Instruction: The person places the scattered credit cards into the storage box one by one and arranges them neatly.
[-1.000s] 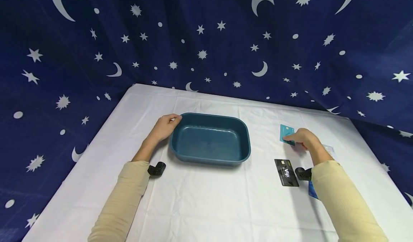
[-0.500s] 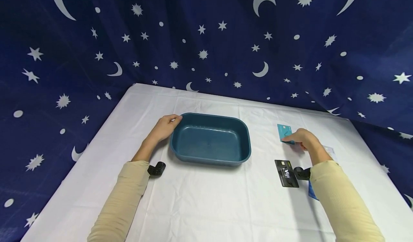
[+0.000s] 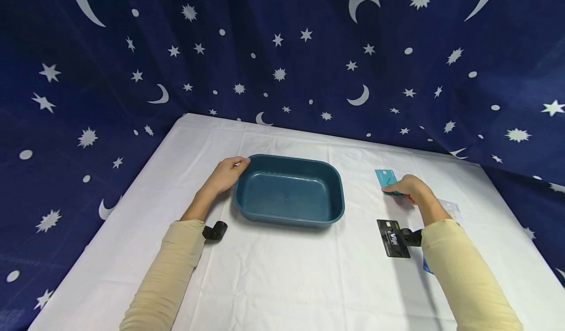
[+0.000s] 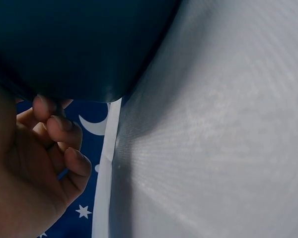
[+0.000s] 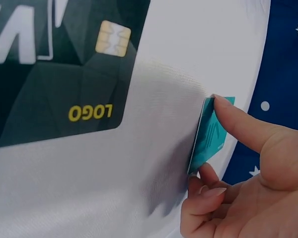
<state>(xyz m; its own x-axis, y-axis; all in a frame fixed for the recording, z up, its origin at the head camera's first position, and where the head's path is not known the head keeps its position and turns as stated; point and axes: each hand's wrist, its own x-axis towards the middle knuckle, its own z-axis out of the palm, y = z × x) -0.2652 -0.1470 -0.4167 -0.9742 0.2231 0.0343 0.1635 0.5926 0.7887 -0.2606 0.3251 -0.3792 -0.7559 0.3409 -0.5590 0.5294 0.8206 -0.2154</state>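
A teal bank card (image 3: 385,177) with a chip is near the back right of the table. My right hand (image 3: 414,190) pinches it by opposite edges; in the right wrist view the thumb is at one edge of the teal card (image 5: 208,131) and fingers are at the other. To the left, my left hand (image 3: 226,175) grips the back left corner of a dark blue plastic basin (image 3: 289,220), thumb at the rim. In the left wrist view, the left hand's (image 4: 35,168) fingers are curled beside the basin's outer wall (image 4: 89,49). The basin holds nothing.
A black VIP card (image 3: 388,238) lies in front of the right hand. Partly behind the right forearm are a pale card (image 3: 451,209) and a blue card (image 3: 427,266). White cloth (image 3: 282,272) covers the table; a navy star-patterned curtain (image 3: 309,56) hangs behind.
The teal card has shifted slightly left and turned a little, with my right hand moving left too. My left hand and the basin have stayed put.
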